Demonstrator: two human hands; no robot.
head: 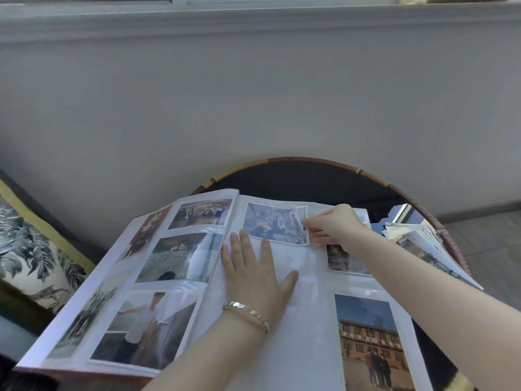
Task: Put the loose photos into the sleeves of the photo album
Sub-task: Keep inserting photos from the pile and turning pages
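Here right hand (335, 224) pinches photo (275, 222); left hand (253, 273) flat on empty sleeve (308, 266) of album (304, 351).

I can't read any text, label, number or sign from here: the photo album (298, 342) pages, the photo (275, 222) at its right page's top edge and the loose photos (423, 239) at the table's (310, 160) right edge are too blurred.

White-paged photo album (296, 342), black table (310, 179) with brown woven rim, cream cushion (31, 249) printed with dark leaves and edged yellow, silver bracelet (248, 312), grey wall (253, 108)
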